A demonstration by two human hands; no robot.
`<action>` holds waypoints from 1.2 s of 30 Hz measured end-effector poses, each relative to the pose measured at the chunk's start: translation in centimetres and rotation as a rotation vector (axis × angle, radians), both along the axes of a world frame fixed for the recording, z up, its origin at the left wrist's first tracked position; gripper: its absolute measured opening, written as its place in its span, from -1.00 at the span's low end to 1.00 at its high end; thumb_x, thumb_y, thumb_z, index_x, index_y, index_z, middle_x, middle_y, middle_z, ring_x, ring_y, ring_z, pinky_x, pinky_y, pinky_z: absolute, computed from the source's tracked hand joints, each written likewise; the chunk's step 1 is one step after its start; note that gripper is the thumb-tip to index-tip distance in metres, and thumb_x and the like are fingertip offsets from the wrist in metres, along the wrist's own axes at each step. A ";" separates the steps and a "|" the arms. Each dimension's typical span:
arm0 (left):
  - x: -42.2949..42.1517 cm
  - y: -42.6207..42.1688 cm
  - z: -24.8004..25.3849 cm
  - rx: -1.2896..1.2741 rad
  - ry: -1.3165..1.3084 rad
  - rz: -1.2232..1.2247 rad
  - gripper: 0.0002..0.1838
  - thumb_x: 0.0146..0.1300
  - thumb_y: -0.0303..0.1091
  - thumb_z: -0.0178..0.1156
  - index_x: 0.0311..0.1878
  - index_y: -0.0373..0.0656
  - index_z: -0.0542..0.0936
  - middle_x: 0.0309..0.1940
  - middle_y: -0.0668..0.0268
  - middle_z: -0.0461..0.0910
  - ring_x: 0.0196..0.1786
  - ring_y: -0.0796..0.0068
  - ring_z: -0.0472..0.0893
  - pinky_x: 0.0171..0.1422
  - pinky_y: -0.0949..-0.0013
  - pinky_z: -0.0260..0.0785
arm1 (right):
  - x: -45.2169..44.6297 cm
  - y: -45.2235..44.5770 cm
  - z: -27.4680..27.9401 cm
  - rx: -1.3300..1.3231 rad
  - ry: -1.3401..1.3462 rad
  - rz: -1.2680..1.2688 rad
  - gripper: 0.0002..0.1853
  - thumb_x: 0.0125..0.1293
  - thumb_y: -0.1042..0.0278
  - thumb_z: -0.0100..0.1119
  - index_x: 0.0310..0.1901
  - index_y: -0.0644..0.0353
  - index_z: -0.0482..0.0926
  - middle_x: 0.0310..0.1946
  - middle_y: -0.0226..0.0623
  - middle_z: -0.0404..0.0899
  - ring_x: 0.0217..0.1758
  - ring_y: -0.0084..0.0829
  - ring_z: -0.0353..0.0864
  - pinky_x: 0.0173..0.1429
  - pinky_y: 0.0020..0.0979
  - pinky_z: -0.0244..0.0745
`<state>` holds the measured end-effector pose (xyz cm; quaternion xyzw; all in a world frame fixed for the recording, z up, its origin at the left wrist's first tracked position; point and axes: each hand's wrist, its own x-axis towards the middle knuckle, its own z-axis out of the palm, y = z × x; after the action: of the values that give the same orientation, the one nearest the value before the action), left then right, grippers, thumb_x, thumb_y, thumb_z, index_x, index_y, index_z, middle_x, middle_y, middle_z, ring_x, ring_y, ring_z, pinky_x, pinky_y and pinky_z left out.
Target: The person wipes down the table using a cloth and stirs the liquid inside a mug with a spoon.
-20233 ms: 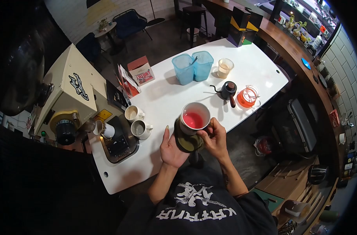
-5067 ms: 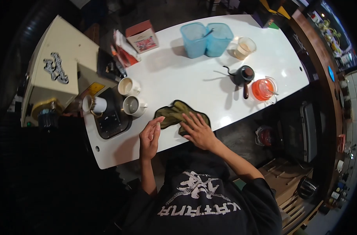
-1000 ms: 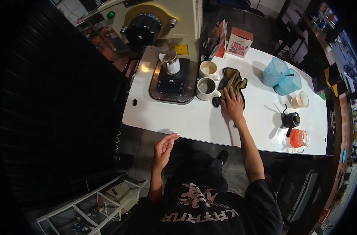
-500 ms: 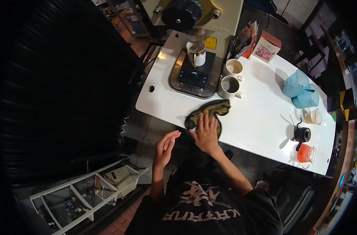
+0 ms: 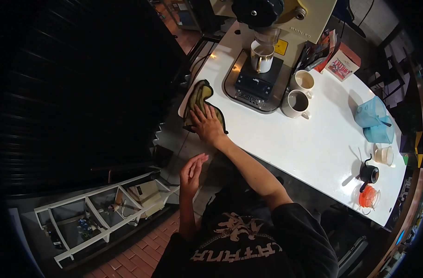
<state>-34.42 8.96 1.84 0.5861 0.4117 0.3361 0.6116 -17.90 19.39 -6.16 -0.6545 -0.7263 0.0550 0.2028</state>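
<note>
At the left corner of the white table [image 5: 285,139], my right hand [image 5: 206,123] lies flat with spread fingers on a green cloth [image 5: 202,92] with a dark edge. The cloth is crumpled and reaches the table's edge. My left hand [image 5: 192,170] hangs in the air just off the table, its fingers loosely bent with nothing visible in them. Right of the cloth, a white mug [image 5: 262,58] stands on a black scale [image 5: 254,85] on the grinder's metal base. Two cream mugs, one behind [image 5: 303,80] and one in front [image 5: 295,104], stand beside that base.
The large cream grinder [image 5: 308,23] rises at the back. Bags [image 5: 318,51] and a box [image 5: 343,62] stand beyond the mugs. Farther right are blue containers [image 5: 371,112], a cup [image 5: 384,155], a black kettle [image 5: 369,173] and a red-filled glass server [image 5: 369,197]. A white rack [image 5: 95,213] is at lower left.
My right hand has moved the cloth leftward, from beside the cream mugs along the front edge to the left corner. My left hand stays off the table. The view has shifted left.
</note>
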 end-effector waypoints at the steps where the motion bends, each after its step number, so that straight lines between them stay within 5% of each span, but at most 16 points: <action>1: -0.2 0.0 -0.1 -0.006 0.008 -0.007 -0.68 0.57 -0.40 0.02 0.23 -0.42 0.50 0.09 0.03 0.63 0.24 0.29 0.59 0.44 0.29 0.33 | 0.1 -0.2 -0.2 0.010 -0.003 -0.001 -0.31 0.45 -0.06 0.06 0.51 0.08 0.25 0.56 -0.12 0.13 0.63 0.07 0.00 0.65 0.04 -0.13; 5: 0.9 0.4 -0.1 -0.006 -0.008 0.045 -0.68 0.57 -0.39 0.02 0.22 -0.41 0.51 0.07 0.05 0.62 0.22 0.30 0.59 0.47 0.22 0.34 | 1.7 -3.5 -1.2 0.049 -0.010 -0.027 -0.36 0.46 -0.03 0.02 0.49 0.06 0.32 0.54 -0.18 0.20 0.62 0.00 0.07 0.66 -0.01 -0.11; 11: 5.9 1.5 -1.0 -0.014 -0.015 -0.054 -0.65 0.55 -0.30 0.07 0.20 -0.38 0.54 0.06 0.07 0.63 0.19 0.32 0.61 0.45 0.20 0.38 | 6.7 -16.4 1.7 -0.027 -0.005 -0.190 -0.32 0.29 0.30 0.11 0.48 0.14 0.32 0.55 -0.18 0.18 0.63 0.00 0.05 0.66 0.00 -0.09; 16: 11.4 0.6 -1.5 -0.036 -0.018 -0.295 -0.65 0.56 -0.27 0.06 0.18 -0.37 0.55 0.05 0.12 0.63 0.18 0.33 0.60 0.45 0.19 0.36 | 12.1 -28.4 3.3 -0.113 0.112 -0.502 -0.10 -0.01 0.56 0.19 0.51 0.14 0.25 0.59 -0.19 0.10 0.65 0.01 -0.02 0.67 0.02 -0.11; 26: 18.8 -2.3 -1.4 -0.019 -0.084 -0.664 -0.74 0.57 -0.44 0.00 0.14 -0.40 0.55 0.01 0.12 0.66 0.12 0.37 0.64 0.39 0.25 0.43 | 19.1 -49.5 2.1 -0.009 0.005 -1.211 -0.15 0.04 0.73 0.02 0.49 0.14 0.28 0.56 -0.13 0.16 0.64 0.03 0.01 0.65 0.06 -0.13; 31: 18.8 -1.5 -0.9 -0.013 -0.062 -0.643 -0.69 0.55 -0.36 0.05 0.17 -0.39 0.54 0.04 0.09 0.63 0.16 0.31 0.61 0.43 0.18 0.40 | 18.8 -48.3 0.2 0.111 0.011 -1.314 -0.23 0.16 0.68 0.02 0.49 0.14 0.28 0.56 -0.11 0.15 0.63 0.10 0.01 0.66 0.05 -0.14; 36: 16.3 0.8 -1.4 0.017 -0.046 -0.512 -0.69 0.55 -0.34 0.07 0.17 -0.37 0.56 0.05 0.12 0.63 0.17 0.33 0.60 0.44 0.20 0.38 | 14.5 -39.8 2.3 0.005 0.181 -1.010 -0.21 0.11 0.65 0.12 0.47 0.20 0.29 0.56 -0.07 0.13 0.61 0.20 0.00 0.61 0.20 -0.08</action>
<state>-18.07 9.79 0.43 0.6686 0.2329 0.1869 0.6810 -3.37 -20.39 -3.83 -0.9159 -0.2991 0.0050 0.2678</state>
